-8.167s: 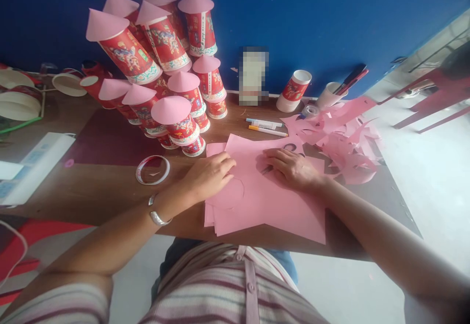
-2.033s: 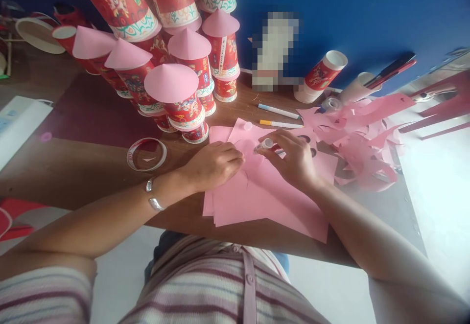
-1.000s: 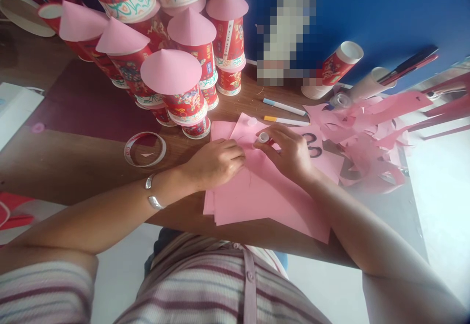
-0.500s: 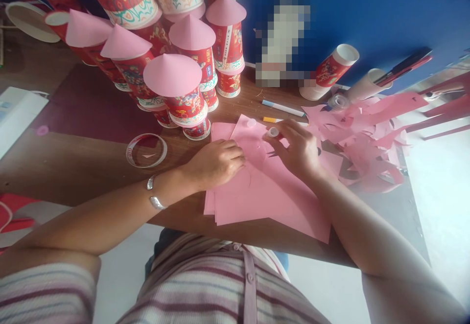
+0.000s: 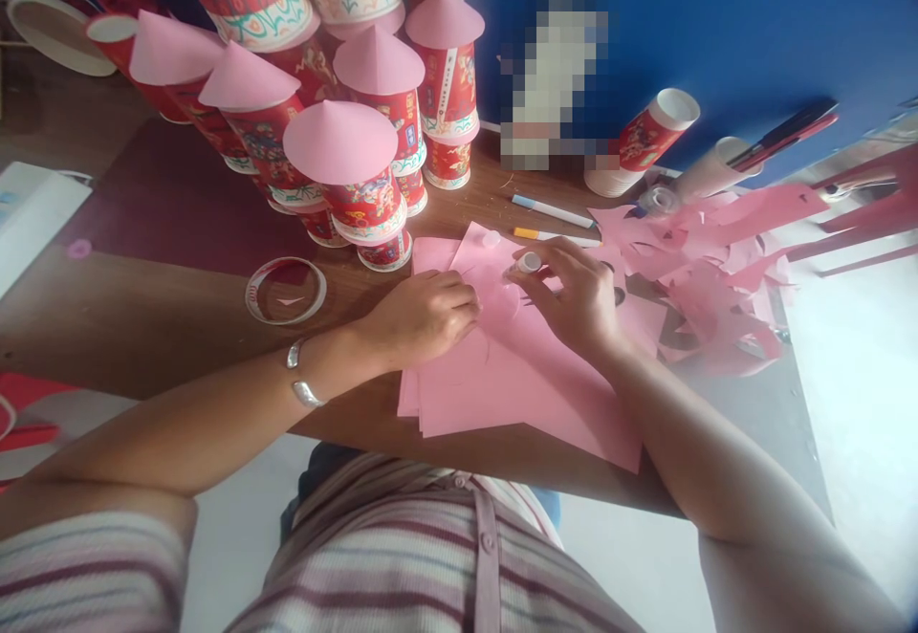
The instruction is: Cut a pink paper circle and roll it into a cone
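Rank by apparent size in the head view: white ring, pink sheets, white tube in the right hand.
1. Pink sheets, easily largest.
2. White ring.
3. White tube, smallest in what shows; the right hand partly hides it.

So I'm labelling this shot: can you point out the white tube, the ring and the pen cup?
Tube [image 5: 530,263]: head view, on its round white end, above the fingers.
Ring [image 5: 252,295]: head view, on its band, picture left.
Pen cup [image 5: 707,175]: head view, on its side.

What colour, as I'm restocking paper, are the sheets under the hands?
Pink; the sheets show best in the head view.
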A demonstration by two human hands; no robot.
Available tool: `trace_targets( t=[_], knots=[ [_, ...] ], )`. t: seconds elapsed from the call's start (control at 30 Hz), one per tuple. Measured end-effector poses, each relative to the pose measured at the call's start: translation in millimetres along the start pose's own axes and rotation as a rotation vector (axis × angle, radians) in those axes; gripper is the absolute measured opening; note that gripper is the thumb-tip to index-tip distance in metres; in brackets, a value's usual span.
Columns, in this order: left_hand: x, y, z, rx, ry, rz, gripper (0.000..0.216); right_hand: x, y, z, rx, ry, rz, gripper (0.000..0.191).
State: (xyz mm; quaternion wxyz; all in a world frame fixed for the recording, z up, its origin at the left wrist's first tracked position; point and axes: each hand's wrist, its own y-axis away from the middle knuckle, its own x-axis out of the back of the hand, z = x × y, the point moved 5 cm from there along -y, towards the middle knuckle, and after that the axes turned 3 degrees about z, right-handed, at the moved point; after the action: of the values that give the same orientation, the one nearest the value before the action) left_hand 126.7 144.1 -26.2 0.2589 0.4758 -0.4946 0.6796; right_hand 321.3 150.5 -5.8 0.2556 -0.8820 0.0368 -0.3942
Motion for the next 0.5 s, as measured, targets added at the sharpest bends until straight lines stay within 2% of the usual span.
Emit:
trace_targets(
  t=[0.23,0.5],
  knots=[
    [0,1,0,0.0,0.006,-0.016,0.023,6,-8,-2,0.028,0.041,0.08,0.017],
    [0,0,1,0.011,0.002,-0.029,0.025,-6,-1,-10,0.05,-0.028,-0.051,0.021]
  ],
)
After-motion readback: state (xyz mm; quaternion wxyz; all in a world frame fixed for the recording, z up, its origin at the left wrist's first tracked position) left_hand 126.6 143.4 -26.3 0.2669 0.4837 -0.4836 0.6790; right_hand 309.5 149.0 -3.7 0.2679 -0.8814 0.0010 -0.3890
